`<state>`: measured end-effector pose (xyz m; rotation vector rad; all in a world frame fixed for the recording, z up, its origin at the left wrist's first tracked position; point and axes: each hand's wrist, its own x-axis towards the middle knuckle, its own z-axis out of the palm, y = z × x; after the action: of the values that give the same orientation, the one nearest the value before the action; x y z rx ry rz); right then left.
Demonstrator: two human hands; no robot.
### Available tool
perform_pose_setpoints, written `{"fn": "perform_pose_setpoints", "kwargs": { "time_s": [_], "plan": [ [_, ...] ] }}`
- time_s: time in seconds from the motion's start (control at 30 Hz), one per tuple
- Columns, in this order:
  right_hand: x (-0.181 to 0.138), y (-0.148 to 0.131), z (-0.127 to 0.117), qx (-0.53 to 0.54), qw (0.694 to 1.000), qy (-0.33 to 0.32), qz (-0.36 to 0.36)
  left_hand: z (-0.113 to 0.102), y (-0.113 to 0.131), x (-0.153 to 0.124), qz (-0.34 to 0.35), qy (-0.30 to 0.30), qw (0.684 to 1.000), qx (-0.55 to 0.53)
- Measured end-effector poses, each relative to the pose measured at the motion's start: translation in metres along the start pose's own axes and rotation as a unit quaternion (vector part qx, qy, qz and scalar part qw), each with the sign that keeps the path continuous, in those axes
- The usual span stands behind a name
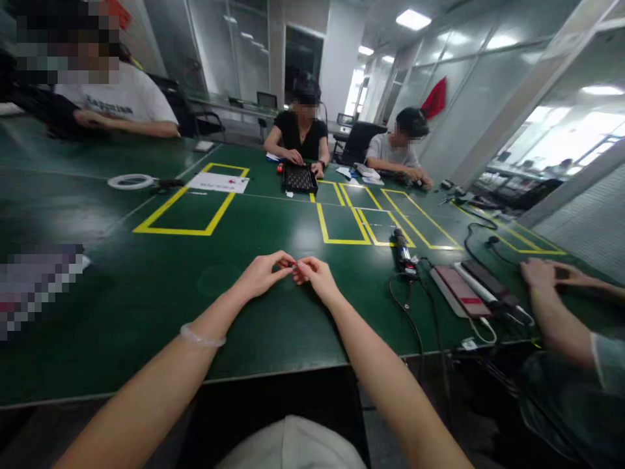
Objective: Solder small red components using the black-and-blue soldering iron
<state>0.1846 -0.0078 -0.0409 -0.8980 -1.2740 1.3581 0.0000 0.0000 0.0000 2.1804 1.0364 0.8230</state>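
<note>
My left hand [266,272] and my right hand [314,273] meet above the green table [273,339], near its front edge. Thumb and fingers of each hand are pinched together, fingertips touching or nearly so. Between them shows a tiny dark item with a spot of red [293,264], too small to name. Both hands appear closed on it, though the fingers hide most of it. A pale translucent bangle [202,337] circles my left wrist.
Yellow tape outlines [173,231] mark the table. To the right lie a black cylindrical device [401,251], cables, a maroon box-like item [461,293] and a neighbour's hands [541,273]. Across sit several people, one at a black tray [299,178]. A white sheet [219,182] and cable coil [129,182] lie left.
</note>
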Motion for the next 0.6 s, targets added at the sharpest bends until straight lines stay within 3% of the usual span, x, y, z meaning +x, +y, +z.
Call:
{"fn": "perform_pose_setpoints", "kwargs": {
  "time_s": [0.4,0.6],
  "plan": [
    [0.0002,-0.0001,0.0,0.042,0.998,-0.02,-0.037,-0.0009,-0.0012,-0.0001,0.008,0.016,1.0,0.013],
    [-0.0003,-0.003,-0.0012,0.029,0.999,-0.005,-0.014,0.0008,0.0009,-0.0004,0.017,0.01,1.0,-0.004]
  ]
}}
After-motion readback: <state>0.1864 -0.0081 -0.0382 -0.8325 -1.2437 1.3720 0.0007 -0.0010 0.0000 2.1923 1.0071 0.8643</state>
